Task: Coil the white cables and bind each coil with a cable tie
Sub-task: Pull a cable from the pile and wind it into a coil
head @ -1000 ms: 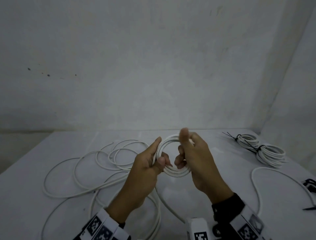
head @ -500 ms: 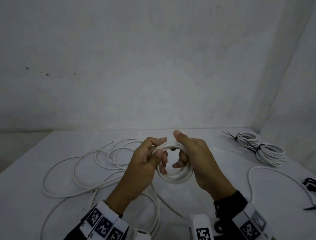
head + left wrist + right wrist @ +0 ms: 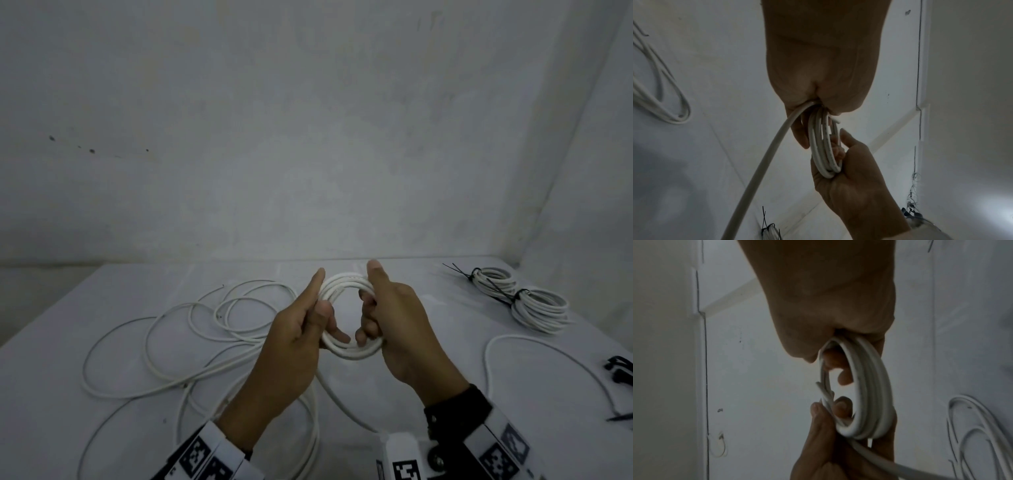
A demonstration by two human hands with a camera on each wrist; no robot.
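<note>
Hands meet above a white table (image 3: 51, 394) in the head view: the left hand (image 3: 294, 339) and right hand (image 3: 394, 329) each curl their fingers round opposite sides of a small white coil (image 3: 346, 349), thumbs raised along its top edge. A tail runs down from the coil to loose cable (image 3: 191, 342) sprawled in overlapping loops on the left, so a snag there could jerk the wraps out of line as more is drawn in. Two bound coils (image 3: 534, 308) with black ties lie at the far right, and a few spare cable ties (image 3: 620, 371) sit at the right edge, well apart from both hands; reaching for one means a single hand must keep the coil shut, and stiff cable would likely spring open. From the left wrist view, the left hand (image 3: 818, 68) pinches several wraps of the coil (image 3: 824, 146) at its near side while the right hand (image 3: 851, 178) cups the far side; the tail (image 3: 764, 162) leaves freely below. From the right wrist view, the right hand (image 3: 828, 305) grips the coil (image 3: 867, 394) and the left hand's fingers (image 3: 840, 407) press into its far end, where a short cable tip juts out and may slip loose.
</note>
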